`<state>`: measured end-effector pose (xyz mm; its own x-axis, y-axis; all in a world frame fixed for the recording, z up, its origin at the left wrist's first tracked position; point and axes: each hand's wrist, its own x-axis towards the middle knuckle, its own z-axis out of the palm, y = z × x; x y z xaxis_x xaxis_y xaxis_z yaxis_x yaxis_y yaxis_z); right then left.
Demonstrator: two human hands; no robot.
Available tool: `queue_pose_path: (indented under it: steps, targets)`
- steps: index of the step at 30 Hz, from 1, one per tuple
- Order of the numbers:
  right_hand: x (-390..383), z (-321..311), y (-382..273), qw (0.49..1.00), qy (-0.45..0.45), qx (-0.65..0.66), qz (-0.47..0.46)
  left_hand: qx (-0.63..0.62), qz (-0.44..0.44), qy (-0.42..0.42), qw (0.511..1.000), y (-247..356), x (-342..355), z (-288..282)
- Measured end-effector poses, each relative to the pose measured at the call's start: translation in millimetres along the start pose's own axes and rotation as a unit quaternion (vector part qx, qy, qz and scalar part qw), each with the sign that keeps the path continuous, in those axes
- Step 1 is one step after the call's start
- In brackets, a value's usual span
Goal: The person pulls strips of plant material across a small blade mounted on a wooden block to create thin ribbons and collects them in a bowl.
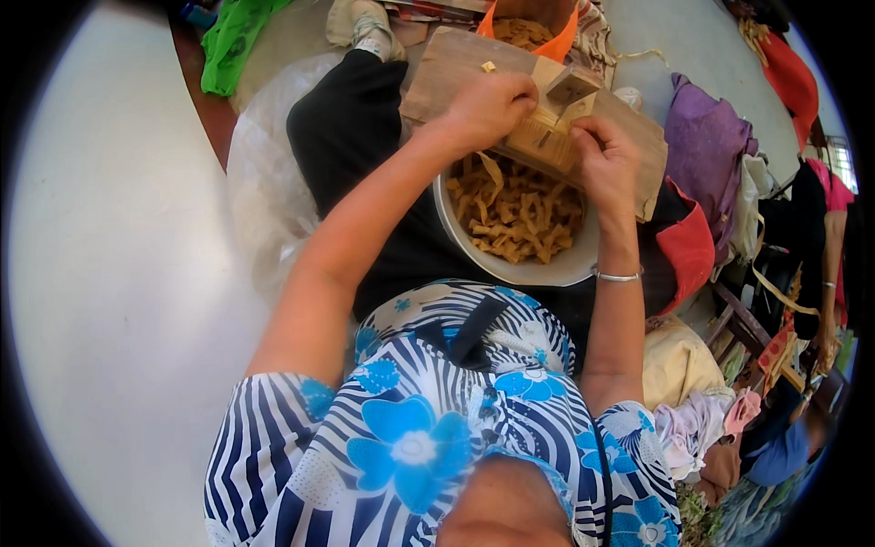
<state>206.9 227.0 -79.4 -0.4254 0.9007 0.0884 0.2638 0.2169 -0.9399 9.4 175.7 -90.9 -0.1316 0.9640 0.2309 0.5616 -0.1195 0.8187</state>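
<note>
A wooden board (444,70) lies across my lap, with a small wooden block fixture (572,84) standing on it. My left hand (492,108) is closed in a pinch just left of the block, over the board. At the block's near right side, my right hand (605,157) has its thumb and fingers pressed together. Whatever the fingertips hold is too small to make out. Pale yellowish strips (538,141) lie on the board between the hands. Below the board's near edge sits a round metal basin (519,272), holding many brown folded strips (515,214).
Beyond the board stands an orange container (558,41) with brown pieces inside. Clear plastic sheeting (273,146) and a green bag (232,46) lie on the left. Purple cloth (706,146), red cloth (688,246) and a cream sack (679,365) crowd the right, near another person's arm (831,273).
</note>
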Motion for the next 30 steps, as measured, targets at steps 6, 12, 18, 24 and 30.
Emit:
queue_pose_path:
  steps: [6,12,18,24,30]
  targets:
    - [-24.8,-15.5,-9.9,0.959,0.055,-0.194,-0.2,0.004,-0.053,0.007,0.999,6.0,-22.7,-14.7]
    - [-42.8,18.0,-52.8,0.956,0.06,-0.183,-0.221,-0.179,-0.091,-0.005,0.98,66.3,-47.2,4.1]
    - [-55.2,-4.3,-50.0,0.969,-0.079,-0.214,-0.091,-0.086,-0.074,-0.092,0.989,72.6,-50.5,-15.0]
    - [-107.6,-20.1,-108.2,0.902,-0.274,0.292,0.161,-0.276,-0.051,-0.149,0.948,100.0,-63.2,-27.2]
    - [-92.5,-7.9,-97.9,0.98,0.049,0.193,-0.023,-0.44,0.002,-0.062,0.896,133.7,-90.1,9.5]
